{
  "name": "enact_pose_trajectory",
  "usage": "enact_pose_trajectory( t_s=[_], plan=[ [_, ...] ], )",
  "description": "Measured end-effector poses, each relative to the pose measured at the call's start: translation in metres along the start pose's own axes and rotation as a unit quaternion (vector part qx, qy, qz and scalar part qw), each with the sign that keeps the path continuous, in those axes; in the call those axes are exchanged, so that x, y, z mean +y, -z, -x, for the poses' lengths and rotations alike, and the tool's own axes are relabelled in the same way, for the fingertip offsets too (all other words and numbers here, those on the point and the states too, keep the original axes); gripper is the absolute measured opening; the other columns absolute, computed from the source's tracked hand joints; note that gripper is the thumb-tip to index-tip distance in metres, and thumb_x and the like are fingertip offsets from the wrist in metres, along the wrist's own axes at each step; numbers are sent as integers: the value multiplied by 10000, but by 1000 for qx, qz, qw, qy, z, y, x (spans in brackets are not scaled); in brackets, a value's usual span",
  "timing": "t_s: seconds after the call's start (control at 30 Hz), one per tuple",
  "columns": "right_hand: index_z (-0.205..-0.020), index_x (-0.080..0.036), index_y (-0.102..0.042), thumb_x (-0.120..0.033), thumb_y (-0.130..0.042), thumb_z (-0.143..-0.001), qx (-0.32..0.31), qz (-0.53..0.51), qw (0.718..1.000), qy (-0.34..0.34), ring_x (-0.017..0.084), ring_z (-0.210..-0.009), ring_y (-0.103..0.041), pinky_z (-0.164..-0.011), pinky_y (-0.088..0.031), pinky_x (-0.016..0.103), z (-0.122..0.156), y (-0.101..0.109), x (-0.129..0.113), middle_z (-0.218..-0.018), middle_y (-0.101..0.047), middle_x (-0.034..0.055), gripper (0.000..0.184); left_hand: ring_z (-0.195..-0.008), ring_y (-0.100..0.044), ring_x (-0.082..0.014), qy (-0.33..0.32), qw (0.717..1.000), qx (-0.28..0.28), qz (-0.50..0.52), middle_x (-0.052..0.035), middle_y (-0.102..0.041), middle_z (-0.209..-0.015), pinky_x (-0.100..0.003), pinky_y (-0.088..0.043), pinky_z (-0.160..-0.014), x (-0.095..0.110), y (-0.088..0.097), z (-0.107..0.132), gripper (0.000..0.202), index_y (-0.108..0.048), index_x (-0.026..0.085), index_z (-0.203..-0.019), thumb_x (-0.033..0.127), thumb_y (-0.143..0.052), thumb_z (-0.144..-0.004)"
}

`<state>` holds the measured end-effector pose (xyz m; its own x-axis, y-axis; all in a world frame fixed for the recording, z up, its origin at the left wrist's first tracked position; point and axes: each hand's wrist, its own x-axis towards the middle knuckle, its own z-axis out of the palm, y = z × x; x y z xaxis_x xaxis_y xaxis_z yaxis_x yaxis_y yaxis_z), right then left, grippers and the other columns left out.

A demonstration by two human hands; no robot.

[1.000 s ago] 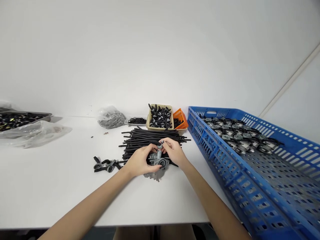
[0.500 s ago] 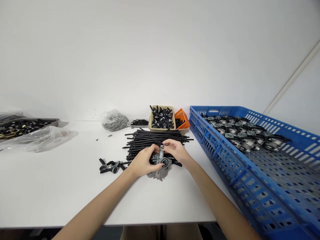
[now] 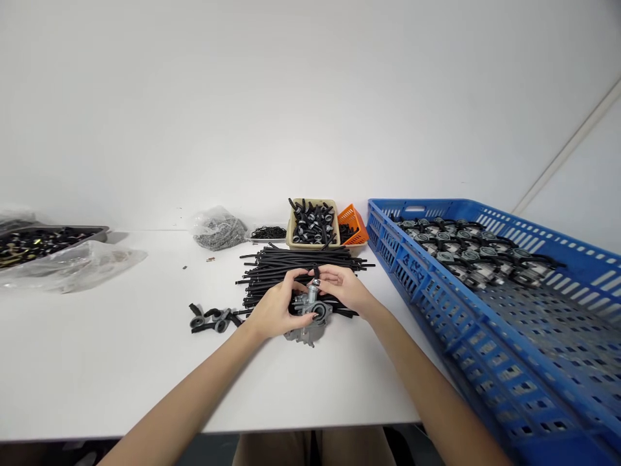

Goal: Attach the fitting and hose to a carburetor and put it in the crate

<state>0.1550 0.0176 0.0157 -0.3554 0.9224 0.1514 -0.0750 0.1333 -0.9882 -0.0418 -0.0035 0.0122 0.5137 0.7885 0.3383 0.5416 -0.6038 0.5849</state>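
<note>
A grey metal carburetor is held just above or on the white table, its round bore facing me. My left hand grips it from the left, with the thumb across its front. At the top of its upright cylinder, my right hand pinches a small black rubber-like piece, partly hidden by the fingers. Behind both hands lies a pile of black hoses. Left of the carburetor, several ring-shaped caps with black rubber elbows rest loose on the table.
A blue crate on the right contains several carburetors. Along the wall stand a cream basket of caps, an orange basket, a small tray and a clear bag of metal parts. A grey tray and plastic film lie left.
My right hand's fingers have shifted slightly at the carburetor's top, and the black piece now stands up between them. The left hand keeps its grip. The whole view has moved a little.
</note>
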Motion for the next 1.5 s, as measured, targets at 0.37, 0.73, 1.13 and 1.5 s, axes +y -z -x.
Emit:
enact_pose_trajectory(
  t_s=[0.37, 0.73, 1.13, 1.5],
  plan=[
    [-1042, -189, -660, -378, -676, -779, -30, 31, 998, 54, 163, -828, -627, -723, -511, 294, 1, -2, 2, -944, -674, 63, 324, -994, -653, -243, -16, 1000, 5, -11, -80, -669, -1083, -377, -490, -877, -5, -2, 1, 878, -127, 213, -1427, 321, -654, -733],
    [-959, -184, -627, -358, -696, -746, -16, 44, 998, 45, 151, -726, -611, -729, -507, 310, 0, -1, 0, -798, -642, 21, 284, -997, -645, -240, -16, 1000, 5, -14, -77, -666, -1081, -379, -485, -891, -4, -1, 1, 885, -154, 216, -1438, 301, -661, -719],
    [-867, -162, -605, -352, -737, -690, 16, 53, 998, 19, 111, -623, -562, -625, -455, 257, 1, -5, -4, -677, -588, -26, 291, -946, -658, -242, -9, 1000, 5, -18, -84, -667, -1074, -379, -502, -837, -6, -3, 0, 918, -110, 215, -1451, 364, -661, -731],
    [-1254, -203, -534, -281, -694, -737, 28, 73, 995, 67, 69, -543, -462, -521, -385, 206, 2, -10, 0, -661, -470, -74, 547, -960, -673, -251, -24, 999, 24, -1, -67, -676, -1037, -401, -505, -862, -9, -5, 2, 1045, -1, 209, -1494, 331, -688, -717]
  ],
)
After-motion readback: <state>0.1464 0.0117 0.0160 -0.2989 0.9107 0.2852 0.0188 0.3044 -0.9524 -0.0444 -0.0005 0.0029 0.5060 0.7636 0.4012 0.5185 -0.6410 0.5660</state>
